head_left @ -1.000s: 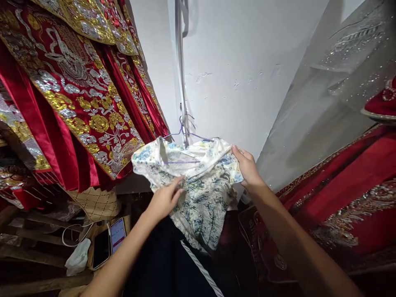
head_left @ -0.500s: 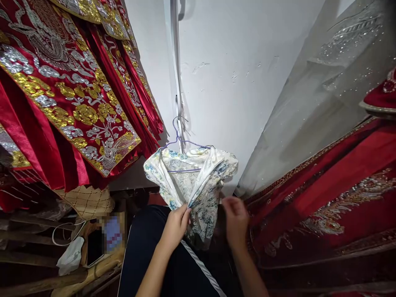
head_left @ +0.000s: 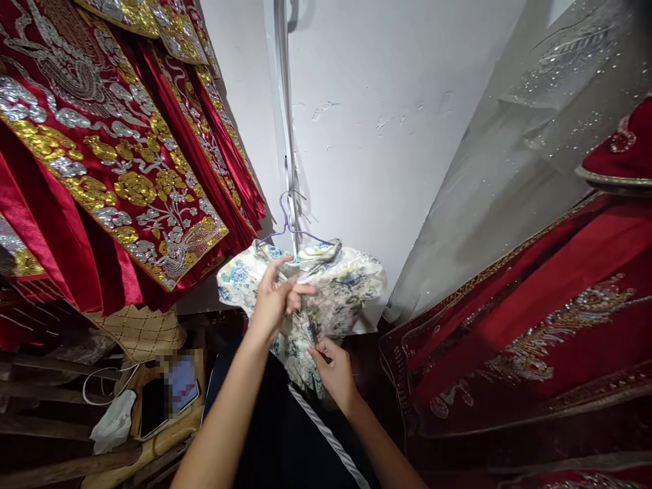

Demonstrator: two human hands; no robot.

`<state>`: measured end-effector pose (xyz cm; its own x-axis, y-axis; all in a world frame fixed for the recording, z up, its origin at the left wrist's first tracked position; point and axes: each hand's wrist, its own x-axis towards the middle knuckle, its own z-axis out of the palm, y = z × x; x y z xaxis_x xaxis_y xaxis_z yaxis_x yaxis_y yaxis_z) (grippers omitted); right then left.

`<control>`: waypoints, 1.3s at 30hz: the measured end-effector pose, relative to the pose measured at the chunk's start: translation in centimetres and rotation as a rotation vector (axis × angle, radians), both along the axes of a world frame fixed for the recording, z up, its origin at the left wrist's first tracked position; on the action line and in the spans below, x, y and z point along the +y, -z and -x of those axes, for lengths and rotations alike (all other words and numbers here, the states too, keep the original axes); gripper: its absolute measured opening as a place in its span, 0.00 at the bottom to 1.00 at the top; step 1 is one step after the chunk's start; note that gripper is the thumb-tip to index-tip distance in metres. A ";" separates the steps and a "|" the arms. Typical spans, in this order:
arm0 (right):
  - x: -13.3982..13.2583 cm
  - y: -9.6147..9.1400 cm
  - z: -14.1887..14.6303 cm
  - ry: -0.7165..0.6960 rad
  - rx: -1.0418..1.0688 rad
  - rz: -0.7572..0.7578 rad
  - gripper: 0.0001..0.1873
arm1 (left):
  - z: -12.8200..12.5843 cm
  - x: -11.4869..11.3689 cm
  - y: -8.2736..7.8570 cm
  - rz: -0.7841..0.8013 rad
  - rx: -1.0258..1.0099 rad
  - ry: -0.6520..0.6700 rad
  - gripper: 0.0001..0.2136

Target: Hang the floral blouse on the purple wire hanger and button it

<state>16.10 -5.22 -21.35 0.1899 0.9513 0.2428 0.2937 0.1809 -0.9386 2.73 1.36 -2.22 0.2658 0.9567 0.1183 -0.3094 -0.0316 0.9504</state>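
Observation:
A cream garment with a blue floral print (head_left: 346,285) hangs on a thin purple wire hanger (head_left: 290,227) against the white wall. My left hand (head_left: 278,295) is raised at the garment's upper front, its fingers pinching the cloth near the collar. Lower down, my right hand (head_left: 333,370) pinches the garment's lower edge between thumb and fingers. Both forearms reach up from the bottom of the view. Part of the garment is hidden behind my left hand.
Red robes with gold and silver embroidery (head_left: 102,156) hang at the left. More red embroidered cloth (head_left: 534,326) and a sheer sequined fabric (head_left: 534,136) lie at the right. Two phones (head_left: 168,401), a cable and a crumpled tissue (head_left: 115,424) sit on a wooden bench at lower left.
My left hand rose from the garment's lower edge to its collar area. My right hand dropped from the shoulder and now pinches the lower edge. The garment is more bunched.

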 end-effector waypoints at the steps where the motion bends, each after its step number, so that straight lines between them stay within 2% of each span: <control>1: 0.2 0.3 -0.4 0.009 -0.025 -0.004 0.17 | 0.0 1.1 -1.9 -0.037 -0.005 0.014 0.26; 3: 0.6 0.6 -1.3 0.007 -0.071 -0.022 0.17 | -0.1 2.6 -5.4 -0.118 -0.025 0.023 0.24; 5: 1.1 0.4 -2.2 -0.016 -0.104 -0.023 0.17 | -0.2 3.1 -7.8 -0.191 -0.036 -0.011 0.22; 7: 1.5 -0.6 -3.1 -0.083 -0.128 0.001 0.18 | -0.3 2.8 -8.7 -0.237 -0.009 -0.027 0.21; 9: 2.1 -2.8 -3.9 -0.162 -0.154 0.009 0.16 | -0.4 2.0 -8.2 -0.250 0.042 0.002 0.19; 12: 3.6 -8.7 -4.8 -0.175 -0.171 -0.066 0.20 | -0.5 1.0 -6.6 -0.249 0.109 0.062 0.17; 14: 5.0 -13.7 -5.0 -0.136 -0.194 -0.225 0.24 | -0.6 0.6 -5.7 -0.264 0.146 0.085 0.16; 15: 5.7 -16.2 -4.9 -0.132 -0.239 -0.317 0.25 | -0.6 0.4 -5.4 -0.278 0.163 0.092 0.16; 17: 7.1 -20.4 -4.7 -0.171 -0.436 -0.399 0.21 | -0.7 0.2 -5.0 -0.306 0.189 0.090 0.17; 18: 7.6 -22.0 -4.6 -0.224 -0.542 -0.427 0.17 | -0.6 0.0 -4.9 -0.313 0.197 0.081 0.18; 20: 8.2 -24.0 -4.3 -0.316 -0.733 -0.456 0.12 | -0.3 -0.2 -4.8 -0.303 0.206 0.069 0.23; 23: 8.4 -24.8 -4.0 -0.366 -0.889 -0.487 0.14 | 0.1 -0.1 -4.2 -0.254 0.215 0.088 0.31; 26: 8.2 -24.8 -3.8 -0.364 -0.896 -0.501 0.13 | 0.2 0.7 -2.5 -0.244 0.211 0.072 0.34; 28: 8.1 -25.3 -3.8 -0.344 -0.787 -0.506 0.13 | 0.1 1.3 -0.6 -0.220 0.230 0.080 0.35; 30: 7.9 -26.3 -4.2 -0.264 -0.620 -0.532 0.13 | 0.0 1.4 1.9 -0.157 0.291 0.121 0.36; 32: 7.6 -27.4 -5.3 -0.154 -0.484 -0.580 0.13 | 0.1 1.1 4.3 -0.112 0.375 0.142 0.35; 34: 7.4 -28.0 -6.9 -0.114 -0.382 -0.596 0.13 | 0.4 0.5 5.8 -0.130 0.472 0.122 0.32; 36: 7.0 -27.7 -9.0 -0.184 -0.243 -0.524 0.15 | 1.0 0.3 6.3 -0.201 0.600 0.059 0.28; 39: 5.9 -25.6 -12.4 -0.294 0.024 -0.319 0.20 | 1.7 1.4 5.2 -0.319 0.854 -0.111 0.23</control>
